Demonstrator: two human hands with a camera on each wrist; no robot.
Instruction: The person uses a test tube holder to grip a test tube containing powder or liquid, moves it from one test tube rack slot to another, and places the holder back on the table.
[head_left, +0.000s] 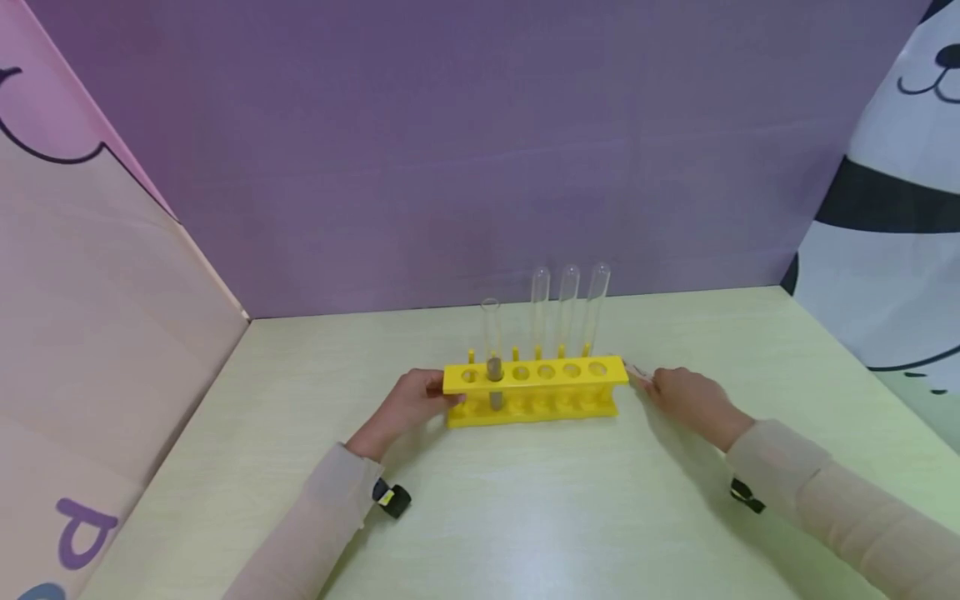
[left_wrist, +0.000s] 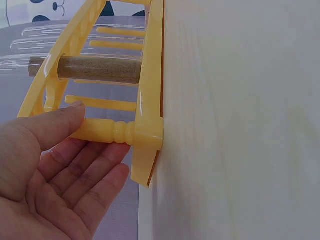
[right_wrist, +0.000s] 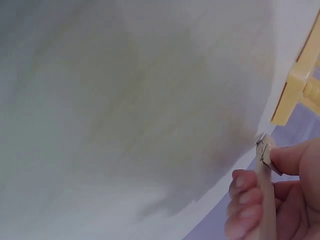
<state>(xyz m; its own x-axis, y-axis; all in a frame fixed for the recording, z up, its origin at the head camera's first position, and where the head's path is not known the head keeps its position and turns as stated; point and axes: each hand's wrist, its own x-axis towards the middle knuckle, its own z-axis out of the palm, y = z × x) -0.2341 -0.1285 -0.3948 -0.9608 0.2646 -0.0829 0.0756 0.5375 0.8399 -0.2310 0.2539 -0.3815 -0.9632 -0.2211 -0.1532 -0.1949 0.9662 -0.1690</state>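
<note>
A yellow test tube rack [head_left: 536, 372] stands on the table, with a row of holes in front and pegs behind. One upright test tube [head_left: 491, 329] sits in its second hole from the left; brown grainy material [left_wrist: 100, 69] fills its lower part. Three clear test tubes [head_left: 568, 304] stand upside down on the back pegs. My left hand [head_left: 417, 395] holds the rack's left end post [left_wrist: 102, 130], thumb on one side and fingers on the other. Beside the rack's right end, my right hand [head_left: 692, 402] grips a wooden test tube clamp [right_wrist: 266, 200] with a metal spring.
The pale wooden table [head_left: 525, 508] reaches back to a purple wall panel [head_left: 480, 158]. A printed side panel [head_left: 90, 292] rises on the left, and another with a panda drawing [head_left: 892, 258] on the right. Small black devices [head_left: 393, 500] are worn at both wrists.
</note>
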